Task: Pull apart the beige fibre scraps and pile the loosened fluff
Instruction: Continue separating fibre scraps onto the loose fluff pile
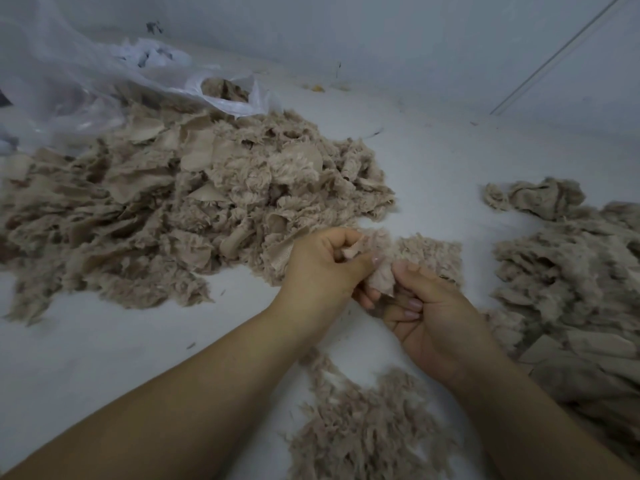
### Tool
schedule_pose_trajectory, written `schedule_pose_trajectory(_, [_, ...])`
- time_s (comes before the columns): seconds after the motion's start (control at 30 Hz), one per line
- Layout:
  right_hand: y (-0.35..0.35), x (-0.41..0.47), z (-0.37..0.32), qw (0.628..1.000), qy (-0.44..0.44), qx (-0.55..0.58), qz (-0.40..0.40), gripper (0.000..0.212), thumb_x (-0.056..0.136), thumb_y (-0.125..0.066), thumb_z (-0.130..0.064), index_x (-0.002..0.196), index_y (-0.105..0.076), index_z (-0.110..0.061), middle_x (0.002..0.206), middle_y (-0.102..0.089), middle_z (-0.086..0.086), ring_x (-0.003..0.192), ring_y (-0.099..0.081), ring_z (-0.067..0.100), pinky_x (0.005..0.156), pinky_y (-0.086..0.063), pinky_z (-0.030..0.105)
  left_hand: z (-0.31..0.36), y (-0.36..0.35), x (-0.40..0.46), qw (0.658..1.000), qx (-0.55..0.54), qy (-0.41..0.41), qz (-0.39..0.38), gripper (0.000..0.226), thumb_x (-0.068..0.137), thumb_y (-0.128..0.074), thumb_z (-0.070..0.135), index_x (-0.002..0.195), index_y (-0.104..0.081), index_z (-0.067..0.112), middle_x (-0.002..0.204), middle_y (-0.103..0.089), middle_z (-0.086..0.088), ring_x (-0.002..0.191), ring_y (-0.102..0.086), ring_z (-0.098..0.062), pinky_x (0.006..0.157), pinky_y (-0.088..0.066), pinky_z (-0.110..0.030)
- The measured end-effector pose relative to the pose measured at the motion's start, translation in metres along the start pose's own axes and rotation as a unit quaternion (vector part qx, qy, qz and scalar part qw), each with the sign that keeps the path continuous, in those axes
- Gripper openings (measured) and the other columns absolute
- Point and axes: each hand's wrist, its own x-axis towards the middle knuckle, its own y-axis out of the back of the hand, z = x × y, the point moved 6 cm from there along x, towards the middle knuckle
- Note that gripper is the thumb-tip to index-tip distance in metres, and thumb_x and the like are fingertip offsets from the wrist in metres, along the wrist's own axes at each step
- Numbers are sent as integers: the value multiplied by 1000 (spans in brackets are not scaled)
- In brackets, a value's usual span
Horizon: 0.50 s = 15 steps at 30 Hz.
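**A:** Between your two hands, a beige fleece scrap is being held just above the white surface. Your left hand is curling its fingers round one edge of it, and your right hand is pinching the other side, thumb on top.

**B:** Why are my hands sitting so close together?

**A:** Likely so the pull is landing on a short stretch of pile and loosening it, rather than stretching the whole piece. That is a judgement, though.

**B:** Where is the rest lying?

**A:** The big heap of untouched scraps is spreading to your left, touching your left knuckles, so you are reaching only a little for each new piece. Behind it, a clear plastic bag is gaping open with more scraps inside.

**B:** And the fluff?

**A:** The loosened fluff pile is sitting right below your wrists, so it seems to be catching whatever you are dropping. A second heap, at your right, is looking stripped, with flat backing showing; whether it is finished, I cannot tell.
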Motion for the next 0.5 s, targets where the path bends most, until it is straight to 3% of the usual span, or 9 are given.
schedule_pose_trajectory(0.13, [5,1,0,1000,-9,23,3,12,78,-63,-15,72,-53,-13,54,-37,-6,40,-29,2,36,-25,13,19,10,-2,975,144,-137,97,20,81,-77,7,76,-70,25,58,-61,8,52,-56,-7,52,-46,-20])
schedule_pose_trajectory(0.2, [4,1,1,1000,-8,9,-13,11,76,-67,-22,77,-63,-11,55,-38,-6,41,-30,1,37,-26,13,27,5,-6,951,227,-187,92,18,78,-80,11,66,-70,20,58,-57,8,53,-50,-4,54,-41,-17])
schedule_pose_trajectory(0.27, [3,1,-1,999,10,-18,-36,18,78,-68,-23,89,-67,-10,57,-43,-7,42,-31,1,38,-29,13,22,0,-6,958,230,-155,66,38,82,-78,16,54,-56,2,47,-47,-6,44,-40,-18,44,-33,-26])
schedule_pose_trajectory(0.33, [-1,0,-1,996,23,-47,-66,18,78,-70,-24,93,-72,-14,62,-52,-8,43,-33,1,40,-31,12,16,-3,-5,979,176,-97,31,50,88,-71,18,59,-46,-13,48,-45,-25,39,-38,-29,39,-32,-30])
schedule_pose_trajectory(0.43, [-3,-2,0,993,20,-71,-89,17,77,-71,-20,92,-75,-12,63,-58,-5,44,-37,1,42,-34,12,7,-8,-4,991,130,-16,-13,48,94,-63,19,66,-49,-17,49,-48,-20,35,-44,-17,37,-34,-19])
schedule_pose_trajectory(0.5, [-2,-2,0,993,20,-79,-85,21,77,-70,-17,96,-71,-6,63,-57,-2,45,-37,0,42,-34,12,6,-12,-5,990,135,9,-37,44,99,-56,23,67,-51,-7,52,-48,-14,36,-44,-15,36,-34,-18])
